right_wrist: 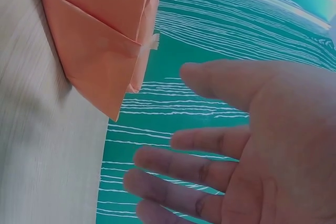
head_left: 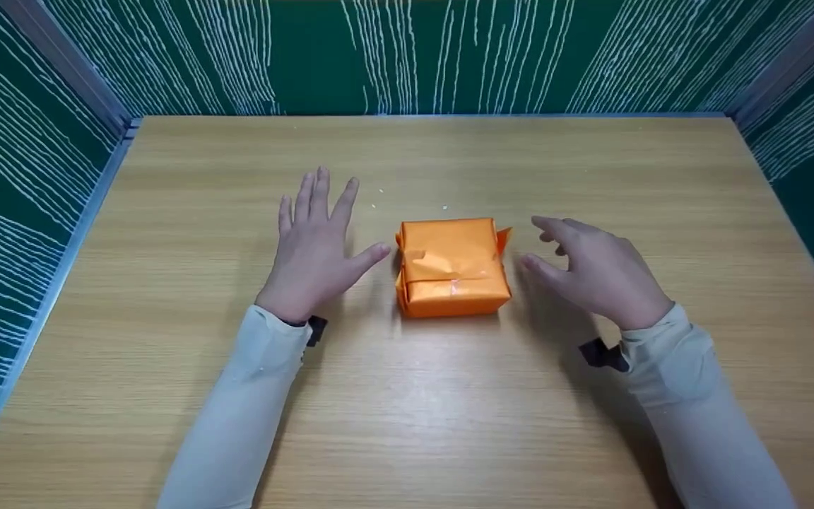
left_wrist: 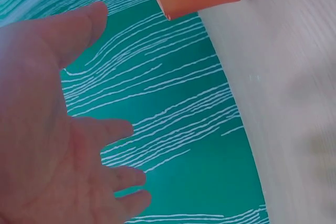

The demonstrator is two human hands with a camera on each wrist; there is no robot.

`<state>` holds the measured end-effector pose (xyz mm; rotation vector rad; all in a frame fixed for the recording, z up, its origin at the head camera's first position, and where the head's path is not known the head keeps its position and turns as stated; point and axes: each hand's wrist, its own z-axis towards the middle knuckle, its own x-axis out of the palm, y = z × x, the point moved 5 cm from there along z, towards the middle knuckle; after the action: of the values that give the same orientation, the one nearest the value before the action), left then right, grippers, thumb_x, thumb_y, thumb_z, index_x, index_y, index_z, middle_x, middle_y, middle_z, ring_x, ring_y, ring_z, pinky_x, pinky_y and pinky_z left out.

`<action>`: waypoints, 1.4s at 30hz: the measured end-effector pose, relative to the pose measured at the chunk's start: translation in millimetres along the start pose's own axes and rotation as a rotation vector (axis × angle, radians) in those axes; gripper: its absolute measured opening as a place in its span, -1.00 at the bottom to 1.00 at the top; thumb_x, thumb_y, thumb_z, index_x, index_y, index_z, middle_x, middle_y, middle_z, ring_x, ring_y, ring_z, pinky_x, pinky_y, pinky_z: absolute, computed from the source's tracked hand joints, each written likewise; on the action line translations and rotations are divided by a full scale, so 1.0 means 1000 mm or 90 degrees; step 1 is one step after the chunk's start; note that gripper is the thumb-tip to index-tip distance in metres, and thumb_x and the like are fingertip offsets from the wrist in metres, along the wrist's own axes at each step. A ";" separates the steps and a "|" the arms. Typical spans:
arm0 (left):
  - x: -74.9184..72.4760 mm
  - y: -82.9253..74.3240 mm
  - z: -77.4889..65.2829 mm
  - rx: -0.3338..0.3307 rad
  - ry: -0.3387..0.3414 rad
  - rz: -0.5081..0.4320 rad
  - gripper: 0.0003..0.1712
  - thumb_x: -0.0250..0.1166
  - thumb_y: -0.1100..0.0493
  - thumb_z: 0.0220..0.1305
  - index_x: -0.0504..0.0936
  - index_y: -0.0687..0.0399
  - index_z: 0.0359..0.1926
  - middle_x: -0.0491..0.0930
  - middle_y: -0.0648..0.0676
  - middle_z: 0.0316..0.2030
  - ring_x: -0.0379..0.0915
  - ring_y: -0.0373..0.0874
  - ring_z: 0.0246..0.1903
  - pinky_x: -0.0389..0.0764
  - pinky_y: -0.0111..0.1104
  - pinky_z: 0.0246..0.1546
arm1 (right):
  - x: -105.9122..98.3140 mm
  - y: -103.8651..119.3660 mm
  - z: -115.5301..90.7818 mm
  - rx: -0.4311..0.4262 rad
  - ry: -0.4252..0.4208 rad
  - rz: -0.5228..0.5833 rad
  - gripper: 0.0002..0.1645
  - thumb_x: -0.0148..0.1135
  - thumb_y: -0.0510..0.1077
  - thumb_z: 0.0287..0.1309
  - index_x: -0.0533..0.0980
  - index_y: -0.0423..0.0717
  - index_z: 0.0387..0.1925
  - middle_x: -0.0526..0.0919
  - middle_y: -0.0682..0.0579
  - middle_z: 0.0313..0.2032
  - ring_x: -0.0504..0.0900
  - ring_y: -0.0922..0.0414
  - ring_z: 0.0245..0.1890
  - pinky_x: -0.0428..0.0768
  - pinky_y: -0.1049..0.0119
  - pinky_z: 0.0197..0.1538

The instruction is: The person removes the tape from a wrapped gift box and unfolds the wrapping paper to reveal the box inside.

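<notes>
A small box-shaped parcel wrapped in shiny orange paper lies on the wooden table between the two hands. Folded paper flaps stick out at its sides, and the right wrist view shows one pointed flap standing out from the end. To the left of the parcel, my left hand is spread with straight fingers, its thumb close to the parcel's left side. My right hand is on the other side, fingers relaxed and slightly bent, apart from the paper. Neither hand holds anything.
The light wooden table has a few tiny white scraps beyond the parcel. Green panels with white wavy lines stand along the back and both sides, joined by greyish frame posts.
</notes>
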<state>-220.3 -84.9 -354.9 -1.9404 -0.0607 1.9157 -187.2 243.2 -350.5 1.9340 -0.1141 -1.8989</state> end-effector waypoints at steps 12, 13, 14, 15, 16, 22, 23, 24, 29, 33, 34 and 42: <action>0.018 -0.040 -0.001 0.110 0.081 -0.068 -0.08 0.27 -0.43 0.30 0.37 -0.12 0.53 0.27 0.07 0.50 0.15 0.03 0.48 0.33 0.00 0.43 | 0.000 0.002 -0.002 -0.025 0.006 -0.019 -0.39 0.32 0.16 0.36 0.59 -0.16 0.24 0.73 -0.18 0.03 0.72 -0.10 -0.13 0.67 -0.09 -0.10; 0.019 -0.045 -0.001 0.119 0.082 -0.064 -0.15 0.28 -0.40 0.31 0.45 -0.09 0.47 0.37 0.06 0.43 0.24 0.01 0.40 0.39 -0.06 0.38 | 0.001 0.002 -0.002 -0.029 0.010 -0.021 -0.39 0.32 0.16 0.36 0.59 -0.17 0.23 0.74 -0.17 -0.01 0.72 -0.10 -0.17 0.67 -0.08 -0.13; 0.020 -0.049 -0.001 0.129 0.081 -0.061 -0.22 0.30 -0.36 0.33 0.52 -0.07 0.41 0.45 0.05 0.35 0.32 -0.02 0.32 0.45 -0.11 0.33 | 0.002 0.002 -0.003 -0.031 0.012 -0.021 -0.40 0.31 0.16 0.37 0.60 -0.17 0.22 0.75 -0.16 -0.06 0.71 -0.09 -0.20 0.66 -0.06 -0.15; 0.021 -0.053 -0.001 0.139 0.078 -0.057 -0.28 0.31 -0.33 0.34 0.56 -0.05 0.36 0.51 0.03 0.28 0.37 -0.05 0.23 0.49 -0.16 0.28 | 0.002 0.002 -0.003 -0.034 0.013 -0.023 -0.41 0.32 0.16 0.36 0.61 -0.17 0.21 0.76 -0.14 -0.11 0.70 -0.07 -0.24 0.65 -0.03 -0.17; 0.021 -0.057 -0.001 0.148 0.075 -0.051 -0.32 0.32 -0.31 0.34 0.59 -0.04 0.32 0.54 0.02 0.22 0.40 -0.07 0.17 0.51 -0.20 0.23 | 0.003 0.002 -0.003 -0.035 0.013 -0.026 -0.41 0.32 0.16 0.36 0.62 -0.16 0.20 0.76 -0.12 -0.17 0.68 -0.06 -0.28 0.64 -0.01 -0.20; 0.029 -0.084 -0.003 0.185 0.061 -0.018 -0.26 0.22 -0.40 0.38 0.56 -0.07 0.36 0.49 0.07 0.26 0.35 -0.02 0.23 0.53 -0.15 0.22 | 0.005 0.003 -0.002 -0.043 0.020 -0.045 -0.44 0.34 0.13 0.35 0.62 -0.18 0.16 0.67 -0.01 -0.38 0.54 0.05 -0.47 0.54 0.16 -0.35; 0.032 -0.087 -0.003 0.192 0.057 -0.005 -0.26 0.20 -0.41 0.38 0.56 -0.07 0.35 0.48 0.09 0.24 0.35 0.00 0.23 0.56 -0.13 0.18 | 0.006 0.004 -0.002 -0.048 0.021 -0.048 -0.45 0.35 0.12 0.34 0.63 -0.19 0.16 0.65 0.00 -0.42 0.52 0.06 -0.49 0.52 0.18 -0.37; 0.035 -0.091 -0.004 0.196 0.053 0.011 -0.27 0.19 -0.42 0.38 0.59 -0.07 0.32 0.49 0.10 0.22 0.36 0.01 0.22 0.59 -0.13 0.13 | 0.007 0.004 -0.001 -0.056 0.020 -0.051 -0.46 0.35 0.11 0.34 0.63 -0.20 0.15 0.63 0.02 -0.44 0.51 0.07 -0.51 0.51 0.18 -0.39; 0.043 -0.099 -0.007 0.206 0.018 0.097 -0.43 0.23 -0.37 0.39 0.70 -0.08 0.10 0.55 0.09 -0.03 0.44 0.03 0.00 0.62 -0.17 -0.20 | 0.009 0.007 0.000 -0.084 0.015 -0.060 -0.47 0.36 0.07 0.33 0.63 -0.23 0.13 0.61 0.04 -0.49 0.49 0.10 -0.54 0.52 0.19 -0.41; 0.046 -0.102 -0.009 0.204 0.023 0.118 -0.43 0.19 -0.37 0.42 0.70 -0.08 0.10 0.56 0.09 -0.04 0.45 0.05 -0.04 0.62 -0.17 -0.20 | 0.010 0.009 0.000 -0.079 0.032 -0.059 -0.46 0.38 0.08 0.32 0.63 -0.21 0.15 0.64 0.02 -0.45 0.50 0.10 -0.53 0.52 0.21 -0.41; 0.046 -0.103 -0.009 0.202 0.026 0.119 -0.43 0.19 -0.37 0.42 0.70 -0.07 0.10 0.56 0.09 -0.03 0.45 0.05 -0.04 0.62 -0.16 -0.19 | 0.010 0.010 0.000 -0.077 0.037 -0.057 -0.46 0.39 0.08 0.32 0.63 -0.21 0.15 0.66 0.01 -0.43 0.50 0.09 -0.53 0.53 0.22 -0.40; 0.045 -0.102 -0.008 0.211 0.029 0.145 -0.43 0.19 -0.38 0.41 0.70 -0.06 0.08 0.57 0.08 -0.10 0.46 0.02 -0.11 0.62 -0.22 -0.29 | -0.002 0.027 0.006 -0.119 0.000 -0.013 -0.61 0.40 -0.02 0.32 0.68 -0.09 0.10 0.68 0.06 -0.35 0.54 0.11 -0.44 0.54 0.25 -0.35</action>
<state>-184.0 20.5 -365.8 -1.8237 0.4788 1.8749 -186.6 218.6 -338.8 1.8174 0.0816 -1.8515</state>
